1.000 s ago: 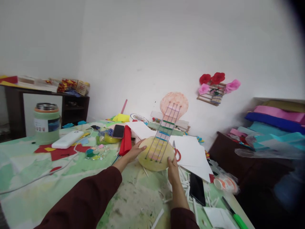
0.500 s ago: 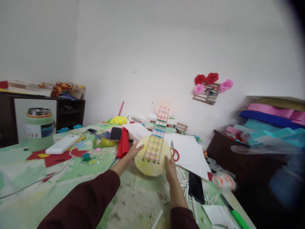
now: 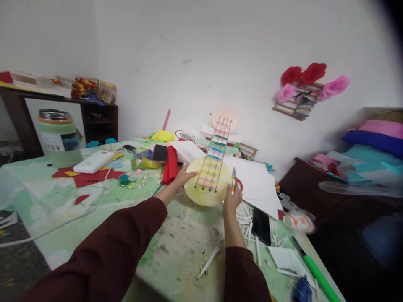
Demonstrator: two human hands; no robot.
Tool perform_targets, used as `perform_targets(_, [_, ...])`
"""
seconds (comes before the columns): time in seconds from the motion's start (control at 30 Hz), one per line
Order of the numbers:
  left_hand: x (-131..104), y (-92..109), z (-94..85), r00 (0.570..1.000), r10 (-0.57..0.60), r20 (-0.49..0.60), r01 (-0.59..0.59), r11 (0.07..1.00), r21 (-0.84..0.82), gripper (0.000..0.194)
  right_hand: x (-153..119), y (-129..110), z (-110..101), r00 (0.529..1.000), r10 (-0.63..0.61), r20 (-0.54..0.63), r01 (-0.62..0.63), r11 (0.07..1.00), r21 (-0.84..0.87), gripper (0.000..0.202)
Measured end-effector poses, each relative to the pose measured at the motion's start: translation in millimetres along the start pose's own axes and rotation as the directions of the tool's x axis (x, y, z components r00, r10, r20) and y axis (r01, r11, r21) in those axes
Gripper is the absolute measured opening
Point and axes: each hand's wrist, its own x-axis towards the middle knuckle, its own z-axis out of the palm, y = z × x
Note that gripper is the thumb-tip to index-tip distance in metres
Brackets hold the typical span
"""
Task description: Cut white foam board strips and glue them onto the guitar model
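A handmade paper craft (image 3: 209, 197) stands before me. It has a yellow round disc at the near end, thin dark strands running up from it, coloured cross strips between them, and a pink disc at the far end. My left hand (image 3: 181, 179) grips the yellow disc's left rim, thumb on top and fingers mostly hidden below. At the right rim, my right hand (image 3: 232, 201) has its thumb against the edge, its fingers partly hidden. Just beyond that hand lie red-handled scissors (image 3: 239, 184) on white paper sheets (image 3: 255, 178).
A dark phone (image 3: 261, 226) lies among white paper rolls (image 3: 244, 218) on the right. Near the right edge is a green-handled knife (image 3: 317, 268). On the left are a green jar (image 3: 59, 140), a white power bank (image 3: 93, 162) with its cable, and red paper (image 3: 170, 165).
The view has tilted down, so the far things sit higher. My right thumb has slid outward to the yellow disc's edge. My left hand stays on the left rim.
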Motion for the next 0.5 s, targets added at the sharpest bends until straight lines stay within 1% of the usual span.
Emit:
perform_targets(0.03, [0, 1, -0.2, 1.000, 0.008, -0.017, -0.008, 1.000, 0.001, 0.066, -6, -8, 4, 0.998, -0.058, -0.025, 0.056, 0.994, -0.098, 0.062])
perform_targets(0.07, [1, 3, -0.5, 0.999, 0.016, -0.032, -0.016, 1.000, 0.002, 0.065, -14, -17, 10, 0.989, -0.148, -0.019, 0.138, 0.954, -0.268, 0.060])
perform_targets(0.1, [1, 4, -1.1, 0.999, 0.024, -0.047, -0.024, 1.000, 0.004, 0.063, -23, -26, 17, 0.968, -0.246, 0.058, 0.245, 0.859, -0.449, 0.057])
perform_targets(0.13, [1, 5, -1.8, 0.998, 0.033, -0.062, -0.032, 0.999, 0.008, 0.062, -34, -35, 25, 0.930, -0.308, 0.201, 0.367, 0.746, -0.555, 0.053])
perform_targets(0.17, [2, 6, -2.4, 0.996, 0.041, -0.077, -0.040, 0.999, 0.013, 0.061, -44, -44, 33, 0.878, -0.330, 0.348, 0.479, 0.643, -0.598, 0.051])
perform_targets(0.2, [2, 8, -2.9, 0.995, 0.047, -0.089, -0.046, 0.999, 0.019, 0.060, -54, -51, 41, 0.826, -0.319, 0.465, 0.561, 0.555, -0.614, 0.051])
perform_targets(0.23, [2, 9, -3.1, 0.994, 0.052, -0.099, -0.050, 0.998, 0.024, 0.060, -63, -57, 48, 0.794, -0.281, 0.539, 0.602, 0.489, -0.631, 0.053])
perform_targets(0.27, [2, 10, -3.1, 0.993, 0.057, -0.106, -0.054, 0.998, 0.028, 0.060, -70, -63, 54, 0.778, -0.228, 0.585, 0.618, 0.443, -0.649, 0.055])
perform_targets(0.3, [1, 11, -2.8, 0.992, 0.062, -0.110, -0.059, 0.998, 0.031, 0.060, -76, -67, 58, 0.778, -0.171, 0.605, 0.614, 0.414, -0.672, 0.059])
perform_targets(0.37, [1, 12, -1.7, 0.992, 0.071, -0.104, -0.068, 0.997, 0.032, 0.060, -82, -71, 63, 0.799, -0.068, 0.598, 0.574, 0.381, -0.724, 0.065])
perform_targets(0.43, [0, 12, -0.5, 0.993, 0.086, -0.086, -0.083, 0.996, 0.031, 0.059, -82, -71, 63, 0.820, -0.009, 0.572, 0.536, 0.363, -0.762, 0.069])
perform_targets(0.5, [0, 11, 0.2, 0.992, 0.103, -0.072, -0.101, 0.994, 0.032, 0.060, -81, -70, 61, 0.829, 0.013, 0.559, 0.519, 0.356, -0.777, 0.071])
